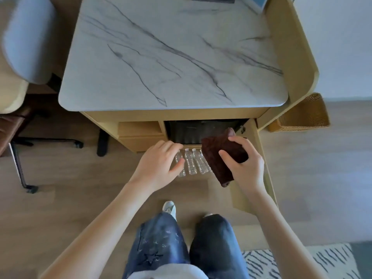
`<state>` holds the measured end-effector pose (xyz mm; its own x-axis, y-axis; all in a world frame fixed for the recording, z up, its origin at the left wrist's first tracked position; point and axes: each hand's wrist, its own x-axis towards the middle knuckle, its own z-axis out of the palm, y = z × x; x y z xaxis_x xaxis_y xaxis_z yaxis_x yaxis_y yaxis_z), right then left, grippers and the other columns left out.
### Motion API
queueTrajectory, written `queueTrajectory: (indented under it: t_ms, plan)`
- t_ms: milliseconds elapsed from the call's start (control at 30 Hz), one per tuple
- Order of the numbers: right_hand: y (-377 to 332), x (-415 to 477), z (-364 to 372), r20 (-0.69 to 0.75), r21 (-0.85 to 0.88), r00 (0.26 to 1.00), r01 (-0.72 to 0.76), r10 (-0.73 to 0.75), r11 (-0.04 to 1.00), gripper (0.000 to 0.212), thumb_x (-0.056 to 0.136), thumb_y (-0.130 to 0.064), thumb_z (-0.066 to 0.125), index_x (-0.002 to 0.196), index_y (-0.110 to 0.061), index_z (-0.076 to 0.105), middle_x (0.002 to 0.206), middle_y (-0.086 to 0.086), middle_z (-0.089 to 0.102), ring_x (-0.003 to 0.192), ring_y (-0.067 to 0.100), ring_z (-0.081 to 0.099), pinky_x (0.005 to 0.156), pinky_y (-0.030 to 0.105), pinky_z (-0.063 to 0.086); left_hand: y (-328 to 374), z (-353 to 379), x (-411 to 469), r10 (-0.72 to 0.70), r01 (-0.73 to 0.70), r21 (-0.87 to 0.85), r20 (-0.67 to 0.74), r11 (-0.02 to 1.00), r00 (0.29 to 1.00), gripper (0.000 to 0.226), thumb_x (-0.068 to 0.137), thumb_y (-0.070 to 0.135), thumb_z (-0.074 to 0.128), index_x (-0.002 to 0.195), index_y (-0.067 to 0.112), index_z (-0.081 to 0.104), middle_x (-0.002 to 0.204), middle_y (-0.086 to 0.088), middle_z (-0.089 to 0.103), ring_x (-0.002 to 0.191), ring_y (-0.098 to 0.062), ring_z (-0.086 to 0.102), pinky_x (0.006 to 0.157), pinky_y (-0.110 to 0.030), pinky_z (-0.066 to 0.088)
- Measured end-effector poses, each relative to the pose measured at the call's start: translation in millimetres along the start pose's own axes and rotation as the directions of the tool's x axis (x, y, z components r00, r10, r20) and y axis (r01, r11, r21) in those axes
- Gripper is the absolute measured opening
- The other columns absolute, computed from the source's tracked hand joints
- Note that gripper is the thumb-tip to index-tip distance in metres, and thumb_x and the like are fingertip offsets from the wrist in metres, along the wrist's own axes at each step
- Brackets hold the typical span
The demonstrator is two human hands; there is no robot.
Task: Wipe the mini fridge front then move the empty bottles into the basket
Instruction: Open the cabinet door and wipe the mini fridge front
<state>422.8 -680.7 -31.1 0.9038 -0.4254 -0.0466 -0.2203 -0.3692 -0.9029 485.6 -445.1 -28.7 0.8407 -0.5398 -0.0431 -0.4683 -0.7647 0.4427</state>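
Dark brown folded cloth [220, 156] sits clenched in my right hand's [244, 166] grip, in front of the black mini fridge [189, 131] under the marble-patterned worktop [171, 57]. My left hand [159, 164], fingers loose and released, hovers over clear plastic bottles [193, 162] standing on the wooden floor. A woven wicker basket [302, 117] sits right of the cabinet.

The brown cloth [218, 156] covers the right part of the black fridge front [189, 131] and the rightmost bottle in the row of bottles [192, 162]. The left hand [159, 164] hides most of the leftmost bottle. The wooden unit's corner blocks part of the basket [304, 115]. The chair [24, 47] is blurred and cut off at the left edge.
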Motion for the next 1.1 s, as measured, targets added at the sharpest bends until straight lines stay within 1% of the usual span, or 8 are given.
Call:
queueTrajectory:
  t_ms: [100, 267, 433, 533, 633, 833, 1033, 1100]
  plan:
    - [16, 14, 17, 0.035, 0.0, 0.999, -0.024, 0.024, 1.0, 0.035, 0.082, -0.022, 0.082, 0.11, -0.038, 0.066, 0.103, -0.024, 0.064, 0.096, 0.003, 0.063, 0.08, 0.038, 0.06, -8, 21, 14, 0.002, -0.002, -0.017, -0.011, 1.0, 1.0, 0.035, 0.095, 0.028, 0.058, 0.125, 0.009, 0.062, 0.115, -0.003, 0.068, 0.106, -0.023, 0.06, 0.084, -0.036, 0.053]
    - [77, 37, 50, 0.123, 0.02, 0.992, -0.024, 0.021, 1.0, 0.034, 0.083, -0.022, 0.081, 0.11, -0.036, 0.066, 0.101, -0.033, 0.063, 0.098, 0.0, 0.063, 0.081, 0.038, 0.061, -27, 87, 28, -0.087, 0.083, -0.072, -0.058, 0.994, 0.994, 0.035, 0.095, 0.03, 0.056, 0.123, 0.009, 0.063, 0.113, -0.004, 0.068, 0.104, -0.023, 0.061, 0.082, -0.037, 0.054]
    - [180, 56, 104, 0.163, -0.012, 0.987, -0.014, 0.016, 1.0, 0.034, 0.082, -0.026, 0.081, 0.109, -0.041, 0.066, 0.103, -0.029, 0.064, 0.099, 0.004, 0.064, 0.082, 0.042, 0.061, -72, 184, 42, -0.141, 0.129, -0.099, -0.118, 0.987, 0.983, 0.031, 0.094, 0.032, 0.052, 0.117, 0.015, 0.064, 0.106, 0.004, 0.067, 0.097, -0.016, 0.059, 0.078, -0.026, 0.047]
    - [255, 71, 144, 0.158, -0.029, 0.987, 0.018, -0.014, 0.999, 0.037, 0.08, -0.028, 0.082, 0.108, -0.047, 0.065, 0.102, -0.027, 0.067, 0.098, 0.002, 0.065, 0.08, 0.038, 0.061, -119, 253, 61, -0.128, 0.119, -0.081, -0.114, 0.99, 0.985, 0.036, 0.094, 0.039, 0.043, 0.118, 0.02, 0.062, 0.105, 0.009, 0.065, 0.097, -0.011, 0.057, 0.078, -0.021, 0.042]
    - [327, 91, 181, 0.166, -0.021, 0.984, 0.074, -0.069, 0.997, 0.038, 0.079, -0.031, 0.082, 0.108, -0.048, 0.065, 0.103, -0.027, 0.068, 0.099, -0.001, 0.066, 0.077, 0.027, 0.061, -169, 323, 81, -0.087, 0.082, -0.043, -0.141, 0.996, 0.986, 0.037, 0.095, 0.043, 0.04, 0.118, 0.023, 0.061, 0.105, 0.011, 0.064, 0.095, -0.011, 0.057, 0.076, -0.021, 0.043]
    - [463, 138, 245, 0.108, 0.051, 0.98, 0.161, -0.166, 0.986, 0.036, 0.077, -0.024, 0.085, 0.106, -0.04, 0.07, 0.103, -0.024, 0.071, 0.098, -0.001, 0.066, 0.076, 0.017, 0.055, -255, 452, 125, -0.01, 0.012, 0.014, -0.16, 1.0, 0.987, 0.057, 0.093, 0.054, 0.027, 0.129, 0.024, 0.059, 0.115, 0.014, 0.062, 0.108, -0.007, 0.056, 0.084, -0.022, 0.046]
    - [540, 172, 280, 0.012, 0.149, 0.96, 0.276, -0.281, 0.95, 0.038, 0.077, -0.023, 0.085, 0.108, -0.038, 0.071, 0.103, -0.016, 0.073, 0.096, 0.004, 0.068, 0.074, 0.012, 0.053, -302, 537, 164, 0.058, -0.052, 0.03, -0.227, 0.998, 0.972, 0.04, 0.099, 0.043, 0.048, 0.133, 0.024, 0.057, 0.117, 0.013, 0.06, 0.11, -0.006, 0.052, 0.087, -0.016, 0.037]
    - [546, 176, 281, -0.018, 0.181, 0.946, 0.321, -0.323, 0.93, 0.037, 0.077, -0.02, 0.086, 0.107, -0.038, 0.072, 0.104, -0.016, 0.073, 0.097, 0.004, 0.068, 0.076, 0.012, 0.052, -304, 545, 170, 0.069, -0.061, 0.039, -0.241, 0.997, 0.968, 0.041, 0.099, 0.043, 0.047, 0.135, 0.024, 0.055, 0.119, 0.014, 0.06, 0.111, -0.006, 0.051, 0.086, -0.016, 0.038]
